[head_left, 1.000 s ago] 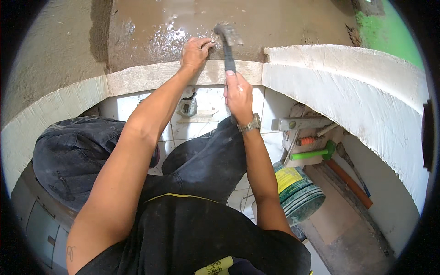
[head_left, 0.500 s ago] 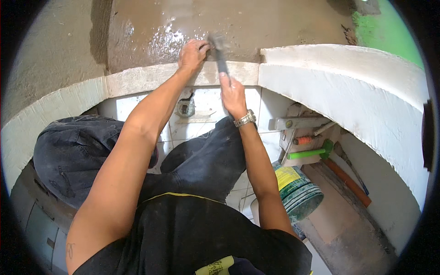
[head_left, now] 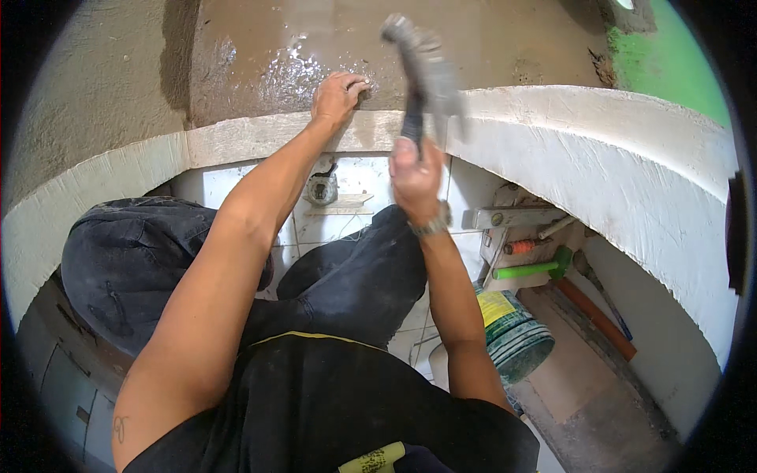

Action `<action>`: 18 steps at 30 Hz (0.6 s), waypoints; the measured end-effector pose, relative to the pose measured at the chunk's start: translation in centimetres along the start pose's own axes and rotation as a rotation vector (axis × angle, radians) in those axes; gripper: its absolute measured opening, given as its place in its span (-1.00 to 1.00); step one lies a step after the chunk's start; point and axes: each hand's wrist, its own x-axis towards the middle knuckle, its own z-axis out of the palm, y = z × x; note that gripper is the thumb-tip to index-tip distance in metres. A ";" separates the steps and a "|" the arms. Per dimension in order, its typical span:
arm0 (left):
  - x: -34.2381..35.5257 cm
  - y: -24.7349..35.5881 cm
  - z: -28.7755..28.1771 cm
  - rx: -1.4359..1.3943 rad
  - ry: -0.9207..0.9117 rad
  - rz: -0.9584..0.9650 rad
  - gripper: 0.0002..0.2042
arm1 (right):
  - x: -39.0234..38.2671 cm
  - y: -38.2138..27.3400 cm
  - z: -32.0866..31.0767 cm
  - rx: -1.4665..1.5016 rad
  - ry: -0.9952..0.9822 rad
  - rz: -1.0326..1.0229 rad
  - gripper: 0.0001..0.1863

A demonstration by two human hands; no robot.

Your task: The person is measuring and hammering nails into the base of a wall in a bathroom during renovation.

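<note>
A hammer point(head_left: 423, 75), smeared by motion, is gripped in my right hand point(head_left: 418, 175), its head raised over the wet brown surface point(head_left: 489, 55). My left hand point(head_left: 339, 96) rests on that surface, just past the pale edge strip point(head_left: 260, 140). Its thumb and fingertips are pinched together; whatever they hold is too small or hidden to make out. The hammer's head is apart from the left hand, up and to its right.
Below the strip, a tape measure point(head_left: 321, 188) and thin wood pieces point(head_left: 343, 205) lie on white tiles. At right are a spirit level point(head_left: 516, 216), an orange string reel point(head_left: 520, 247), a green-handled tool point(head_left: 527, 270) and a green bucket point(head_left: 520, 347). A white curved edge point(head_left: 583, 142) runs right.
My right hand has swung the hammer up and to the right, away from my left hand. The left hand stays at nearly the same place, still pinched.
</note>
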 end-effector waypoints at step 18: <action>-0.1 0.0 0.1 0.010 -0.072 -0.049 -0.78 | 1.3 3.0 0.1 -0.328 -0.160 0.384 -0.44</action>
